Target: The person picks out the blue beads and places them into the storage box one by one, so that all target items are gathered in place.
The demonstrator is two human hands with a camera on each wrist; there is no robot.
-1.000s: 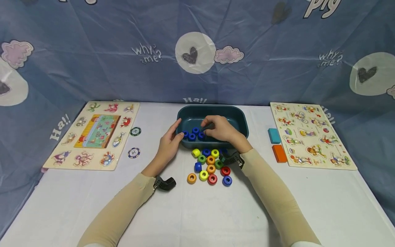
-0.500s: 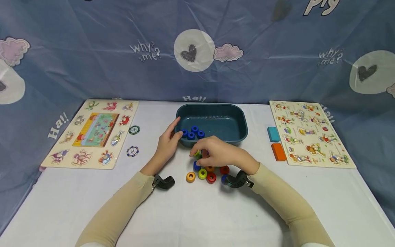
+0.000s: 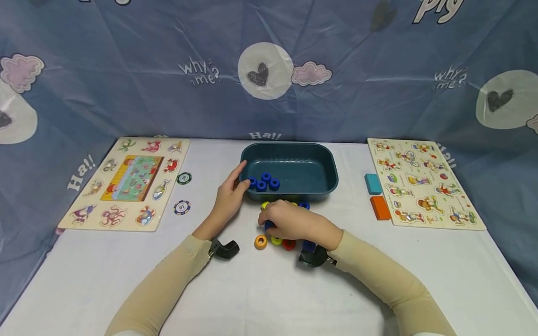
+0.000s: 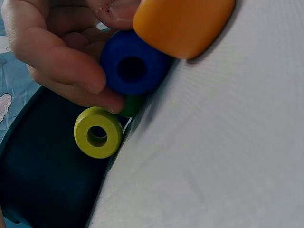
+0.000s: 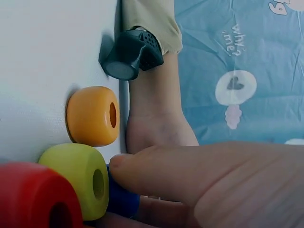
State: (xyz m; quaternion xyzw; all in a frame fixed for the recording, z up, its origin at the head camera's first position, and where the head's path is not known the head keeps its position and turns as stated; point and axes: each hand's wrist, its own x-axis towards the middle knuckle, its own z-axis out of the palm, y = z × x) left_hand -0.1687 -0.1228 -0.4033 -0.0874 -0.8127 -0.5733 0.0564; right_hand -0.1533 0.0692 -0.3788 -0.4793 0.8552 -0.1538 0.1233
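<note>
A dark teal tray (image 3: 298, 191) stands mid-table with several blue beads (image 3: 261, 186) in its near left corner. My left hand (image 3: 229, 198) rests against the tray's left end, fingers extended and thumb at the rim. In front of the tray my right hand (image 3: 294, 223) reaches down among loose beads. Its thumb and fingers are around a blue bead (image 4: 114, 71), which the right wrist view shows partly behind a yellow bead (image 5: 80, 180). An orange bead (image 3: 260, 242) lies left of the hand, and a red bead (image 3: 288, 245) at its near side. Other beads are hidden underneath.
At the left lies a sea-animal puzzle board (image 3: 92, 205), with a green-black chip (image 3: 184, 178) and a blue-white chip (image 3: 182, 207) beside it. A second puzzle board (image 3: 424, 182) is at the right, next to a turquoise block (image 3: 373, 184) and an orange block (image 3: 380, 208).
My right hand has come out of the tray toward me and down to the loose beads, where it now grips a blue one. The left hand stays at the tray's end.
</note>
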